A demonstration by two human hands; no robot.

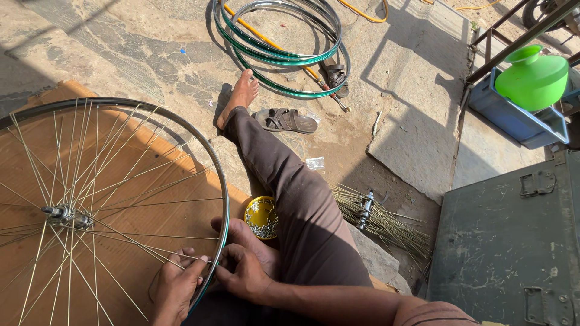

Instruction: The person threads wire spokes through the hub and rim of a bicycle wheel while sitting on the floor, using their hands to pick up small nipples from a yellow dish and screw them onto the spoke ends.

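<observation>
A bicycle wheel rim (212,162) with thin metal spokes and a hub (62,215) lies flat on a wooden board (145,241) in front of me. My left hand (175,287) reaches inside the rim and pinches a spoke end close to the rim's near edge. My right hand (244,274) grips the outside of the rim at the same spot, fingers curled against it. A small yellow bowl (261,217) of tiny metal parts sits just past my hands, beside my leg.
My leg in brown trousers (284,181) stretches out over the stone floor. Several bare green rims (278,48) lie farther off, with sandals (289,121) near them. A bundle of loose spokes and a hub (366,208) lie right. A dark metal box (507,241) and green pot (533,78) stand at right.
</observation>
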